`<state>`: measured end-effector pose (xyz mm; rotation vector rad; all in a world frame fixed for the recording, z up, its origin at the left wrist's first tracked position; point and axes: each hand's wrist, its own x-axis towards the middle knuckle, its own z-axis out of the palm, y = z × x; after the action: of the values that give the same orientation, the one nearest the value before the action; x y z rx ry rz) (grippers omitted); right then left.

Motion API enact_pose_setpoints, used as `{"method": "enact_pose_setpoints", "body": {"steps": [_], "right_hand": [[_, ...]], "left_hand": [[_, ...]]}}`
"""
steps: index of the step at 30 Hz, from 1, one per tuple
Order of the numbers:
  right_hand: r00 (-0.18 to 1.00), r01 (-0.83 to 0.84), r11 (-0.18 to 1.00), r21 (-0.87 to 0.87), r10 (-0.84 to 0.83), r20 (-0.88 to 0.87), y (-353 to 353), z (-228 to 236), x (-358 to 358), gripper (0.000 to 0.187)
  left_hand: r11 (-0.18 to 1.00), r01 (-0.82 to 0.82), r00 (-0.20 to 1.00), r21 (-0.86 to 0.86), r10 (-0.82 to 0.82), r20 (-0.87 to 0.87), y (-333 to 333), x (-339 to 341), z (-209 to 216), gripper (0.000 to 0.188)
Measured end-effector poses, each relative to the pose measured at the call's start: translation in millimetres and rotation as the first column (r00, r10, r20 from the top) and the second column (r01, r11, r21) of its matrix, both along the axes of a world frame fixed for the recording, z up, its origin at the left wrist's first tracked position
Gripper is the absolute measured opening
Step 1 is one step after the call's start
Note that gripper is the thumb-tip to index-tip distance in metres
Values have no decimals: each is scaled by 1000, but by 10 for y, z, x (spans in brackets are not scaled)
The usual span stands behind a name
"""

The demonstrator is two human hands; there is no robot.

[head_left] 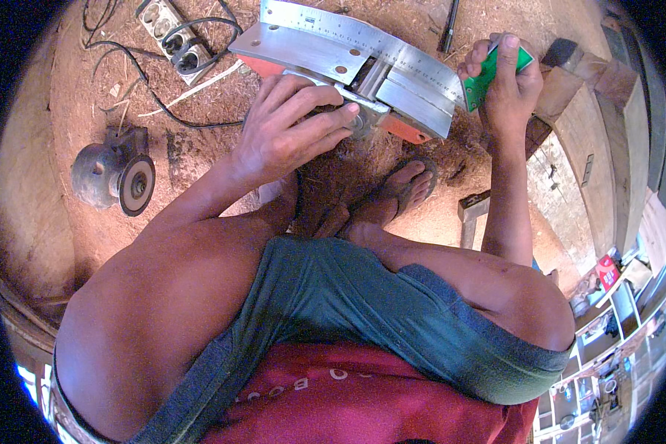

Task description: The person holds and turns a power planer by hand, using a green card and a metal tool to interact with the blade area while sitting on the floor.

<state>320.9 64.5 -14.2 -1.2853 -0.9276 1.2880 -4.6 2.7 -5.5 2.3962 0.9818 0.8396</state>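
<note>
An electric planer (303,53) with an orange body lies with its shiny metal sole facing up, in front of my feet. Along its far side runs a steel ruler (399,53) with fine markings. My left hand (292,122) is curled over the planer's near edge at the middle, fingertips beside the blade slot. Off to the right, my right hand (507,89) is raised and grips a flat green rectangular piece (488,72) with a pale edge between thumb and fingers. What exactly that piece is, I cannot tell.
A grinder with a round disc (136,185) stands on the sawdust-covered ground at left. Beyond it lie a white power strip (172,37) and black cables (152,92). A hammer-like tool (472,211) rests near my right forearm. Wooden boards (581,155) are stacked at right.
</note>
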Motion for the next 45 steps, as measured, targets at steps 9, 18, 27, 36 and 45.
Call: {"method": "enact_pose_setpoints", "body": {"steps": [9, 18, 27, 36, 45], "right_hand": [[1000, 5, 1000, 4, -5, 10, 3, -12, 16, 35], [998, 5, 1000, 5, -6, 57, -4, 15, -2, 35], [999, 15, 1000, -10, -15, 42, 1, 15, -6, 35], [1000, 9, 1000, -9, -9, -4, -3, 10, 5, 36], [1000, 16, 1000, -5, -16, 8, -14, 34, -11, 36]], "left_hand": [[1000, -1, 1000, 12, 1, -2, -5, -4, -34, 42], [1000, 3, 1000, 2, -3, -11, -6, -10, -31, 43], [1000, -2, 1000, 3, 2, -10, -11, -10, -18, 45], [1000, 3, 1000, 15, -3, -9, -8, -8, -29, 44], [1000, 8, 1000, 3, -8, -22, 3, -4, 0, 44]]}}
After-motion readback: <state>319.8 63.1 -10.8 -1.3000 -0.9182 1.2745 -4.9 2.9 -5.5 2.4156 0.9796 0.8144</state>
